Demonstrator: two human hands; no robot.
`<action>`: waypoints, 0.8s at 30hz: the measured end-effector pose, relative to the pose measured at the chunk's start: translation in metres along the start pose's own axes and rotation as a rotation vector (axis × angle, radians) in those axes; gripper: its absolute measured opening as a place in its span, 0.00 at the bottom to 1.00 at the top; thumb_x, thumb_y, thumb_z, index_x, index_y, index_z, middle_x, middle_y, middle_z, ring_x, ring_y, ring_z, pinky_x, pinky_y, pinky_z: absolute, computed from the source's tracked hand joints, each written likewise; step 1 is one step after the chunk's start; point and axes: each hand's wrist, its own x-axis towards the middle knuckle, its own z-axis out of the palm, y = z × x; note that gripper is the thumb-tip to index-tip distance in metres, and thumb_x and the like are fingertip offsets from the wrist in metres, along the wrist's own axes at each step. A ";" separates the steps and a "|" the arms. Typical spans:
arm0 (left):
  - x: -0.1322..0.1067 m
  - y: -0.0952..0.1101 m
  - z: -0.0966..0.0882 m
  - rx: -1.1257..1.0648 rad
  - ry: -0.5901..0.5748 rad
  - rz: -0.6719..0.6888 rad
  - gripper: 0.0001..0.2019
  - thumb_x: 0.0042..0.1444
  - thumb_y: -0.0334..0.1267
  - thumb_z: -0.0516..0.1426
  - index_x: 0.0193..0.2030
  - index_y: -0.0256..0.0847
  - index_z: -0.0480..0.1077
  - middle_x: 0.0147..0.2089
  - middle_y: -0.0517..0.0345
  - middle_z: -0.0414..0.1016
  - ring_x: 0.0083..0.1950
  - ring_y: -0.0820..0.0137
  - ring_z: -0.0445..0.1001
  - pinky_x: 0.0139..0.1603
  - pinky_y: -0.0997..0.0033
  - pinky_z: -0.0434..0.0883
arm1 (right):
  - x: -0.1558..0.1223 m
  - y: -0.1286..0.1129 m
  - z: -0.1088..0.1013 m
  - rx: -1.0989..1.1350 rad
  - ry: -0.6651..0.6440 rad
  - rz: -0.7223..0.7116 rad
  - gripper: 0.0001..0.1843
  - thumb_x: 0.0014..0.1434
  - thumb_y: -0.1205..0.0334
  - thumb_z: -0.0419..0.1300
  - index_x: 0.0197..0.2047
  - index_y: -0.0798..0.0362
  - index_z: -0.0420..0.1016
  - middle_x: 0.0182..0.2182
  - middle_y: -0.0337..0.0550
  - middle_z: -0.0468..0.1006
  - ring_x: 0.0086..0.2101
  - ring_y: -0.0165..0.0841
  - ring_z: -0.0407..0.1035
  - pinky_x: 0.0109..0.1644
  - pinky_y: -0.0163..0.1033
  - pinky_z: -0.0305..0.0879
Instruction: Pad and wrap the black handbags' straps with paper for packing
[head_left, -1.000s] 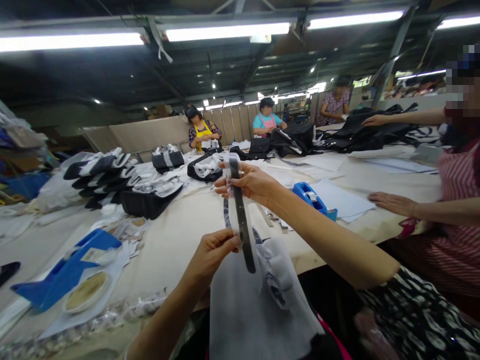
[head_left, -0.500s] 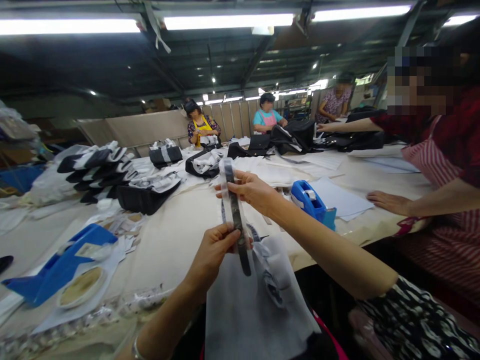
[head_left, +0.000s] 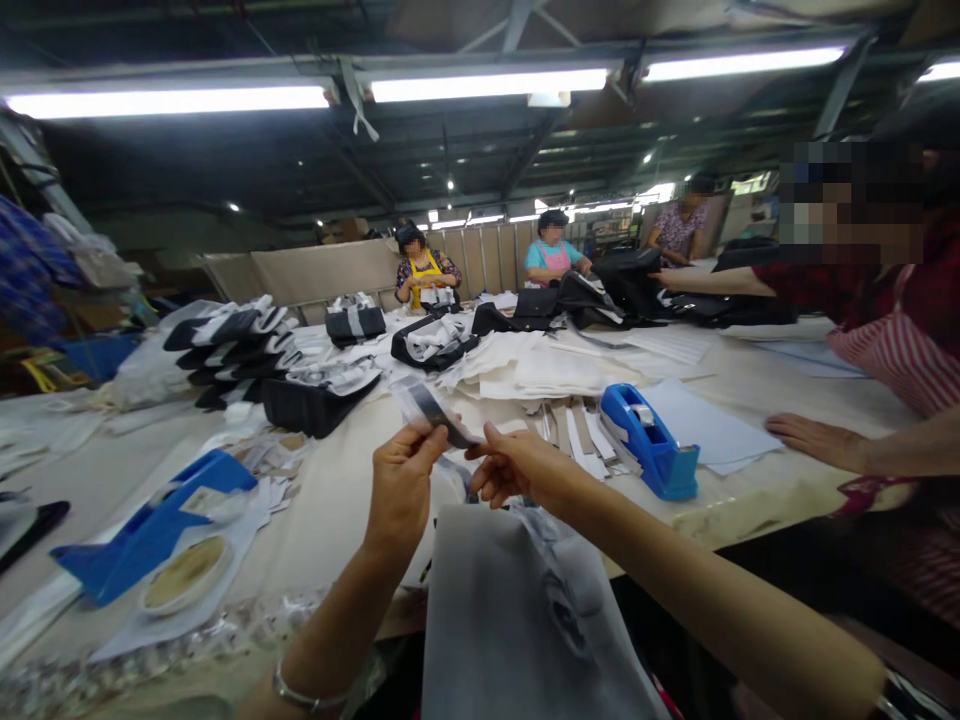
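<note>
My left hand [head_left: 399, 482] and my right hand [head_left: 517, 467] are close together above the table edge, both pinching a dark strap in a clear wrapper [head_left: 433, 411]. The strap's free end tilts up and to the left, away from my hands. Below my hands a grey non-woven fabric bag [head_left: 510, 610] lies across my lap, with part of the strap running down into it. A thin bracelet sits on my left wrist.
A blue tape dispenser [head_left: 649, 441] stands right of my hands, paper strips [head_left: 570, 430] beside it. A blue holder [head_left: 150, 525] lies at the left. Black bags [head_left: 315, 400] and white sheets [head_left: 540, 365] cover the beige table [head_left: 345, 480]. A co-worker's hand [head_left: 814, 440] rests at the right; several people work at the far end.
My right hand dropped from holding the strap upright to meet my left hand low over the bag. The strap went from near vertical to tilted left. The view shifted slightly.
</note>
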 end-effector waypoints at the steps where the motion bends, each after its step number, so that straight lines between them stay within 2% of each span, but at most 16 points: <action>1: -0.005 -0.001 0.002 0.009 -0.039 -0.012 0.08 0.49 0.36 0.65 0.37 0.39 0.79 0.39 0.55 0.81 0.47 0.64 0.76 0.56 0.65 0.69 | 0.003 -0.002 0.000 0.023 -0.007 -0.006 0.25 0.70 0.48 0.46 0.39 0.61 0.71 0.25 0.48 0.77 0.21 0.30 0.71 0.24 0.32 0.69; 3: -0.015 -0.003 0.003 0.001 -0.124 -0.037 0.08 0.51 0.36 0.64 0.38 0.39 0.79 0.40 0.55 0.81 0.47 0.63 0.76 0.55 0.66 0.68 | 0.006 -0.005 0.001 0.012 0.013 0.004 0.22 0.69 0.52 0.49 0.34 0.61 0.71 0.22 0.46 0.76 0.19 0.29 0.70 0.22 0.31 0.68; 6: -0.021 -0.003 0.001 -0.064 -0.193 -0.103 0.07 0.52 0.37 0.64 0.37 0.39 0.79 0.39 0.54 0.80 0.44 0.64 0.76 0.49 0.67 0.70 | 0.005 -0.006 0.007 -0.097 0.054 -0.009 0.16 0.65 0.59 0.55 0.28 0.58 0.69 0.18 0.42 0.74 0.15 0.26 0.66 0.19 0.28 0.64; 10: -0.016 0.004 -0.006 -0.122 -0.186 -0.212 0.07 0.50 0.37 0.66 0.35 0.37 0.77 0.35 0.56 0.79 0.34 0.70 0.74 0.40 0.69 0.73 | 0.002 0.002 0.013 -0.318 0.053 -0.114 0.11 0.63 0.59 0.54 0.31 0.56 0.68 0.16 0.37 0.72 0.14 0.26 0.65 0.16 0.26 0.60; 13: -0.009 0.009 -0.010 -0.142 -0.138 -0.262 0.10 0.48 0.36 0.67 0.36 0.35 0.76 0.35 0.57 0.78 0.33 0.71 0.74 0.37 0.71 0.74 | 0.002 0.007 0.014 -0.475 0.103 -0.149 0.06 0.61 0.65 0.52 0.33 0.54 0.67 0.15 0.34 0.70 0.14 0.27 0.64 0.15 0.26 0.57; 15: -0.006 0.011 -0.013 -0.155 -0.101 -0.300 0.11 0.46 0.35 0.68 0.37 0.35 0.76 0.36 0.57 0.78 0.33 0.72 0.75 0.36 0.72 0.74 | 0.000 0.008 0.013 -0.602 0.118 -0.209 0.06 0.59 0.68 0.51 0.33 0.54 0.68 0.15 0.34 0.70 0.14 0.26 0.64 0.17 0.26 0.57; 19: -0.006 0.008 -0.016 -0.189 -0.063 -0.396 0.12 0.44 0.33 0.69 0.37 0.36 0.76 0.34 0.59 0.78 0.30 0.73 0.75 0.32 0.73 0.75 | -0.007 0.004 0.013 -0.949 0.150 -0.436 0.10 0.61 0.69 0.51 0.32 0.54 0.72 0.19 0.37 0.73 0.19 0.27 0.67 0.25 0.29 0.57; 21: -0.007 0.005 -0.016 -0.206 -0.073 -0.422 0.12 0.44 0.34 0.69 0.36 0.36 0.77 0.33 0.60 0.79 0.30 0.73 0.75 0.31 0.74 0.75 | -0.009 0.001 0.014 -1.121 0.198 -0.526 0.11 0.61 0.70 0.51 0.34 0.53 0.74 0.22 0.40 0.76 0.23 0.29 0.69 0.29 0.31 0.55; 24: -0.008 0.004 -0.017 -0.215 -0.108 -0.432 0.11 0.47 0.36 0.68 0.36 0.34 0.77 0.32 0.59 0.79 0.29 0.74 0.75 0.29 0.76 0.75 | -0.009 0.001 0.018 -1.321 0.271 -0.587 0.11 0.62 0.70 0.51 0.37 0.52 0.75 0.30 0.44 0.80 0.29 0.33 0.71 0.32 0.35 0.51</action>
